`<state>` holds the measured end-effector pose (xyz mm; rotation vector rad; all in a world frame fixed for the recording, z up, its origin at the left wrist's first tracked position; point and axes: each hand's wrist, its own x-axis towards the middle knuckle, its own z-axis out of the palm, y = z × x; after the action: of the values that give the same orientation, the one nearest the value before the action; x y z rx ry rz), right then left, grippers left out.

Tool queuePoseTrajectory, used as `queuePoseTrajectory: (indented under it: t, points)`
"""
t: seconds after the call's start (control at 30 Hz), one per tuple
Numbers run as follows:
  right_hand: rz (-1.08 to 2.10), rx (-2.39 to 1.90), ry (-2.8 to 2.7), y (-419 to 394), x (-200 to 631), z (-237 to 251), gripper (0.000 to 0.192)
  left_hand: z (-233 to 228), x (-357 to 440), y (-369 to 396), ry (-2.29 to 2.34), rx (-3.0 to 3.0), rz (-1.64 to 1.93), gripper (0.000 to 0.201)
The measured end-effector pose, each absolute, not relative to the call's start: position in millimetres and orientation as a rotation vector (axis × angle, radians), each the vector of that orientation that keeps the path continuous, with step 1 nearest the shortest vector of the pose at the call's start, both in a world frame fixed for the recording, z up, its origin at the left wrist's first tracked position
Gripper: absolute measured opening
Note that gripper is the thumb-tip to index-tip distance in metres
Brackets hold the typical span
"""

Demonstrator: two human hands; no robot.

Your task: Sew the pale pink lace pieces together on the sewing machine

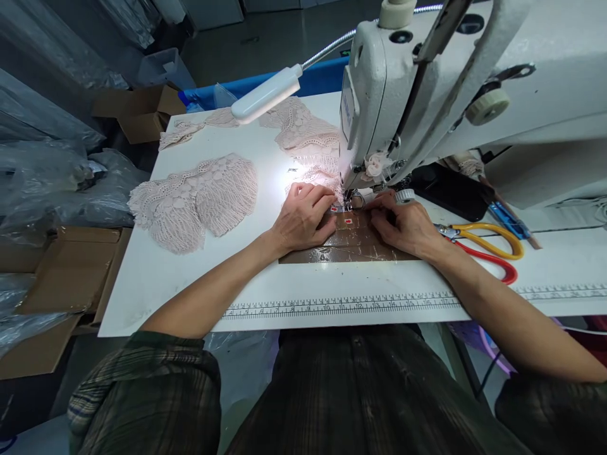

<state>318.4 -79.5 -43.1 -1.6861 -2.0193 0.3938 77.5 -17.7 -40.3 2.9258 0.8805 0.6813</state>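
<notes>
My left hand (303, 216) lies flat on a pale pink lace piece (317, 178) just left of the needle area of a white sewing machine (427, 82). My right hand (403, 221) rests on the brown plate (351, 248) to the right of the presser foot (349, 201), fingertips pinching at the lace edge near small red-and-white labels (348, 220). Both hands sit close together under the machine head. The needle itself is mostly hidden by the machine and my fingers.
A lit lamp on a flexible neck (266, 93) shines on the table (156, 278). More lace pieces (199, 196) lie left and at the back (303, 126). Yellow and red scissors (488, 243) lie right. A printed ruler (341, 306) runs along the front edge. Cardboard boxes (142, 110) stand left.
</notes>
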Motion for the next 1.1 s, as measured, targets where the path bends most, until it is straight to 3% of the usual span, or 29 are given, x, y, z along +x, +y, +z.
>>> queuePoseTrajectory:
  t: [0.13, 0.4, 0.87, 1.1]
  points:
    - [0.494, -1.653, -1.986, -81, 319, -32, 0.035, -41, 78, -17, 0.786, 2.970, 0.634, 0.031]
    - [0.612, -1.763, -1.882, -69, 324, -25, 0.069, -43, 80, -15, 0.760, 2.990, 0.651, 0.033]
    - [0.607, -1.852, -1.850, -64, 323, -25, 0.056, -46, 79, -14, 0.742, 2.962, 0.655, 0.031]
    - [0.602, -1.804, -1.849, -65, 324, -26, 0.058, -44, 79, -15, 0.753, 2.951, 0.631, 0.033]
